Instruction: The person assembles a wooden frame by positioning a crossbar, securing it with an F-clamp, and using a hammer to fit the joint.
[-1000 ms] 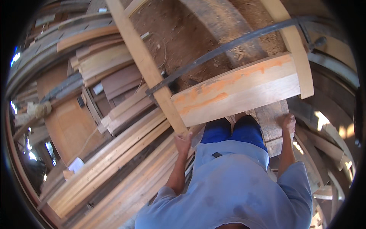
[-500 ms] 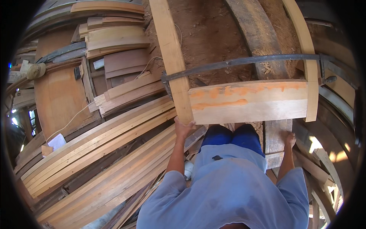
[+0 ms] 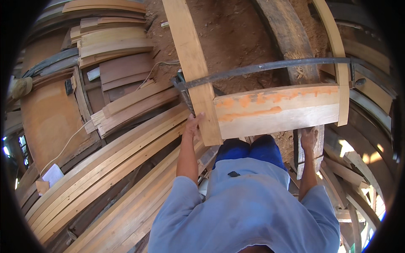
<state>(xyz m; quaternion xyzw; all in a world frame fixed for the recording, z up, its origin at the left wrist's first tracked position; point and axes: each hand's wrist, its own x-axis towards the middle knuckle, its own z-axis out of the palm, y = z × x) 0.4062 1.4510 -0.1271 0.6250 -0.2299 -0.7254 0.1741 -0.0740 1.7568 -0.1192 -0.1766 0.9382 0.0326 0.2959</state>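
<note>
A pale wooden frame lies in front of me, its left rail [image 3: 195, 63] and right rail [image 3: 342, 101] joined by a crosspiece [image 3: 278, 111] smeared with orange filler. Across it runs a long dark metal bar clamp [image 3: 270, 66], whose left end hangs beside the left rail. My left hand [image 3: 193, 125] is closed round the left rail's outer edge, thumb on top, right by the clamp's lower tip. Under the crosspiece's near edge, my right hand [image 3: 309, 138] is at a weathered wooden support beam [image 3: 319, 143]; its fingertips are partly hidden.
Long planks [image 3: 114, 156] are stacked at my left, with shorter boards [image 3: 116, 44] beyond. A pale cord [image 3: 69, 143] runs over them. A thick curved timber [image 3: 291, 33] lies on the dirt floor under the frame. Curved wooden pieces [image 3: 363, 139] crowd the right side.
My left hand has moved from the left rail's near end up along its outer edge. My right hand has come forward and left, to below the crosspiece. The left rail's near end sits lower in view.
</note>
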